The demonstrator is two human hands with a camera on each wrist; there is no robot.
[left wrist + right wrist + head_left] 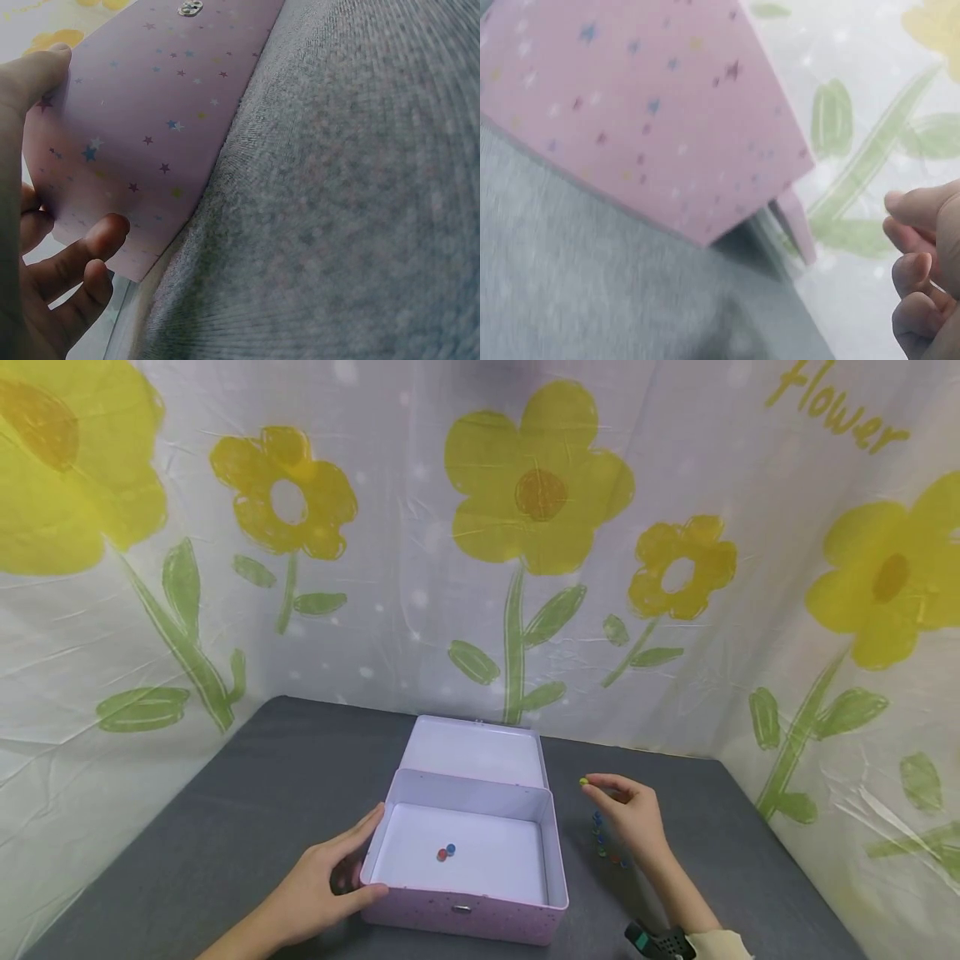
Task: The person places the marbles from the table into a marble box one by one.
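A pink tin box (517,922) patterned with small stars stands with its hinged lid (476,752) tipped back. My left hand (322,885) holds its near left corner, the thumb at the front rim and the fingers along the left side. Inside the box lie a small red bead (442,855) and a small blue bead (451,849). Right of the box, my right hand (630,814) is raised and pinches a small yellow-green bead (583,782) between thumb and forefinger. That bead is hidden in the right wrist view.
Several small blue, green and red beads (602,850) lie on the dark grey tabletop (315,760), below and beside the right hand. A white curtain (397,610) printed with yellow flowers hangs behind the table and at both sides.
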